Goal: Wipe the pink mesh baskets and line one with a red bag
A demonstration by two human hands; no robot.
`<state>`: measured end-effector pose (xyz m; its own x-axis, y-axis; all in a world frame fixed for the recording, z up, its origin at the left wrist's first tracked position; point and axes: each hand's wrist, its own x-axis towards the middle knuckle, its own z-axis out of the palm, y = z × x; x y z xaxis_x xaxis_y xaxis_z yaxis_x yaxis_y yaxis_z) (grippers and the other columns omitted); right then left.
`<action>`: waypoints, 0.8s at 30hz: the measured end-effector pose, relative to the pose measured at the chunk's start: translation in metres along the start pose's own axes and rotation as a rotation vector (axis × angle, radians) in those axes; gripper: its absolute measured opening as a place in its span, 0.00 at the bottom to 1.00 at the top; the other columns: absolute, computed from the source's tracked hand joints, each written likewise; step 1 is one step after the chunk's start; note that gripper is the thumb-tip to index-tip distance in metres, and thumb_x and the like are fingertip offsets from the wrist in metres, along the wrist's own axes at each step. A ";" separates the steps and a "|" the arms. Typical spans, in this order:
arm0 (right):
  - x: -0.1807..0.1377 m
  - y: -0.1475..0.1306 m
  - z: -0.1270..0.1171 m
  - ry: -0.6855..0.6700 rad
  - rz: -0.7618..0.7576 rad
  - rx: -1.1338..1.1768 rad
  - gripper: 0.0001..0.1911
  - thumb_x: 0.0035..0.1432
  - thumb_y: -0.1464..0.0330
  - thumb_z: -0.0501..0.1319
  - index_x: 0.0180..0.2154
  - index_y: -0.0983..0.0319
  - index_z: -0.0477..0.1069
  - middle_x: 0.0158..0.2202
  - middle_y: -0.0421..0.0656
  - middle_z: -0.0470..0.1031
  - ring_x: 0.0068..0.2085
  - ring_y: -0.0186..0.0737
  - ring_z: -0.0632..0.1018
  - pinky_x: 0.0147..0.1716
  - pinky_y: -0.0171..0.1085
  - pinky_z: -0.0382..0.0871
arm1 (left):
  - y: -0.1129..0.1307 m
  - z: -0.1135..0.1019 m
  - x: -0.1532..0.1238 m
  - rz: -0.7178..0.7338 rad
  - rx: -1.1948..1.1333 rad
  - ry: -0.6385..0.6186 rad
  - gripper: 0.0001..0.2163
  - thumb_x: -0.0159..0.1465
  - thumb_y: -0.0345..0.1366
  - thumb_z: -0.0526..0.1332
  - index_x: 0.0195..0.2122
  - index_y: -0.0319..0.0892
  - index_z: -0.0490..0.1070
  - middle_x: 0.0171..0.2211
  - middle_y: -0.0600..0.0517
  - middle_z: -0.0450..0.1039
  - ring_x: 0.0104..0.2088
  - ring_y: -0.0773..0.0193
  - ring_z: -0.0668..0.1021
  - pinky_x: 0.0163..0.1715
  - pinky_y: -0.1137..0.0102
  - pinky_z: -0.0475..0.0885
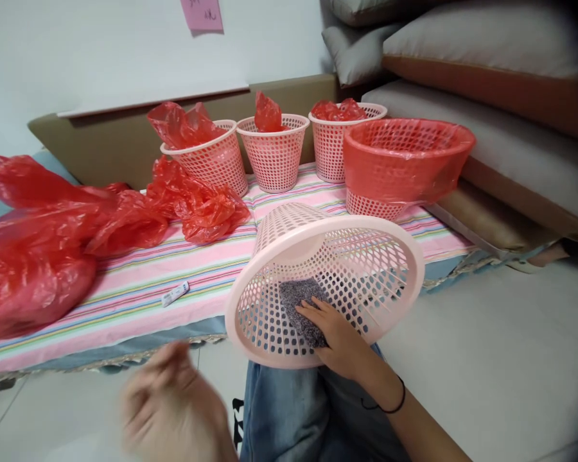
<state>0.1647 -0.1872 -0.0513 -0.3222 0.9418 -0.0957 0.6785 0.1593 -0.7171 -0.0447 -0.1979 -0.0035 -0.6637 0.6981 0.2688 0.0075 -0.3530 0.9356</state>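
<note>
A pink plastic wastebasket (pixel 243 321) with a lattice wall lies tipped on its side, its mouth facing me, above my knees at the bed's edge. Inside it, my right hand (pixel 334 333) presses a dark grey cleaning cloth (pixel 301 308) against the lattice wall, fingers laid over the cloth. Away to the left of the basket, my left hand (pixel 173 404) is raised over the floor and smeared by motion. Its fingers look bent, but whether they hold anything is unclear. No contact shows between this hand and the basket.
Several pink baskets stand behind, three with red bags stuffed inside; another basket (pixel 404 160) wears a red bag over its rim. Red plastic bags (pixel 43 250) heap at left on the striped sheet (pixel 139 285), near a small white remote (pixel 175 293). Grey cushions (pixel 486 38) stack at right.
</note>
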 end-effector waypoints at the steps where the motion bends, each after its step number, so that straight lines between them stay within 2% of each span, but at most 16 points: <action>1: -0.001 0.000 0.001 0.002 0.000 0.005 0.45 0.41 0.80 0.57 0.65 0.64 0.62 0.67 0.50 0.61 0.70 0.55 0.56 0.68 0.59 0.50 | -0.010 0.004 -0.003 -0.015 -0.007 0.050 0.07 0.62 0.41 0.66 0.37 0.45 0.76 0.39 0.52 0.78 0.43 0.60 0.79 0.50 0.58 0.73; 3: -0.002 0.001 0.003 0.006 0.012 0.022 0.45 0.42 0.80 0.57 0.65 0.63 0.62 0.67 0.50 0.61 0.70 0.54 0.56 0.68 0.59 0.50 | -0.031 0.014 -0.008 -0.135 -0.027 0.120 0.07 0.58 0.41 0.68 0.30 0.44 0.76 0.31 0.55 0.77 0.37 0.62 0.80 0.49 0.62 0.73; 4: -0.002 0.003 0.004 0.010 0.020 0.036 0.45 0.42 0.80 0.57 0.65 0.63 0.62 0.68 0.50 0.61 0.70 0.54 0.56 0.68 0.59 0.51 | -0.040 0.018 -0.011 -0.226 -0.039 0.122 0.09 0.58 0.43 0.68 0.30 0.43 0.76 0.29 0.55 0.77 0.35 0.63 0.80 0.48 0.63 0.73; 6: -0.001 0.007 0.004 0.049 0.035 0.105 0.42 0.44 0.79 0.58 0.64 0.61 0.64 0.67 0.49 0.62 0.70 0.54 0.57 0.67 0.58 0.52 | -0.053 0.025 -0.016 -0.331 -0.098 0.079 0.14 0.61 0.49 0.64 0.36 0.43 0.77 0.33 0.52 0.79 0.38 0.61 0.80 0.48 0.62 0.73; 9: 0.011 0.015 -0.005 0.201 0.067 0.345 0.31 0.52 0.73 0.58 0.59 0.61 0.70 0.61 0.48 0.71 0.64 0.51 0.69 0.65 0.54 0.59 | -0.057 0.025 -0.020 -0.251 -0.196 -0.076 0.24 0.63 0.58 0.58 0.49 0.45 0.74 0.49 0.47 0.77 0.51 0.55 0.78 0.54 0.59 0.71; 10: 0.019 0.017 -0.011 0.273 0.075 0.432 0.27 0.54 0.71 0.57 0.57 0.62 0.72 0.58 0.48 0.75 0.60 0.50 0.73 0.63 0.52 0.62 | -0.055 0.024 -0.021 -0.204 -0.181 -0.128 0.24 0.62 0.57 0.60 0.52 0.47 0.73 0.53 0.47 0.75 0.54 0.54 0.76 0.56 0.60 0.70; 12: 0.040 0.018 -0.024 0.416 0.059 0.542 0.23 0.57 0.68 0.56 0.54 0.63 0.73 0.53 0.47 0.78 0.55 0.49 0.77 0.60 0.49 0.68 | -0.052 0.023 -0.023 -0.138 -0.088 -0.190 0.25 0.59 0.48 0.68 0.56 0.48 0.71 0.58 0.48 0.72 0.58 0.54 0.74 0.60 0.62 0.66; 15: 0.083 0.015 -0.035 0.533 -0.046 0.461 0.26 0.57 0.71 0.56 0.59 0.66 0.69 0.57 0.49 0.75 0.57 0.47 0.75 0.61 0.46 0.66 | -0.051 0.024 -0.026 -0.155 -0.020 -0.210 0.22 0.61 0.40 0.69 0.56 0.46 0.72 0.58 0.47 0.72 0.59 0.54 0.73 0.63 0.60 0.64; 17: 0.112 0.013 -0.029 0.471 -0.079 0.275 0.30 0.56 0.75 0.56 0.62 0.68 0.65 0.62 0.51 0.69 0.62 0.47 0.70 0.65 0.46 0.59 | -0.053 0.027 -0.029 -0.202 -0.063 -0.199 0.21 0.62 0.40 0.68 0.56 0.46 0.73 0.59 0.47 0.72 0.59 0.53 0.74 0.63 0.58 0.65; 19: 0.135 0.013 -0.013 0.322 -0.072 0.124 0.31 0.56 0.77 0.57 0.63 0.67 0.65 0.64 0.51 0.67 0.65 0.48 0.67 0.67 0.48 0.56 | -0.055 0.029 -0.032 -0.237 -0.094 -0.202 0.22 0.61 0.39 0.68 0.57 0.47 0.72 0.59 0.47 0.72 0.59 0.53 0.74 0.63 0.57 0.64; 21: 0.150 0.015 0.006 0.225 -0.068 0.074 0.31 0.55 0.78 0.59 0.62 0.66 0.67 0.65 0.52 0.66 0.66 0.51 0.65 0.67 0.52 0.55 | -0.057 0.029 -0.034 -0.253 -0.101 -0.189 0.23 0.60 0.39 0.69 0.57 0.47 0.72 0.58 0.47 0.73 0.60 0.52 0.74 0.64 0.57 0.64; 24: 0.156 0.021 0.024 0.194 -0.066 0.075 0.31 0.54 0.77 0.61 0.61 0.65 0.68 0.65 0.53 0.65 0.67 0.53 0.63 0.67 0.55 0.54 | -0.058 0.028 -0.034 -0.273 -0.088 -0.158 0.24 0.60 0.39 0.69 0.58 0.47 0.72 0.55 0.47 0.75 0.59 0.52 0.74 0.63 0.57 0.65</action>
<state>0.1125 -0.0443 -0.0981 -0.2262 0.9705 0.0833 0.6067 0.2073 -0.7674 -0.0015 -0.1838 -0.0602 -0.5076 0.8602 0.0494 -0.2235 -0.1869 0.9566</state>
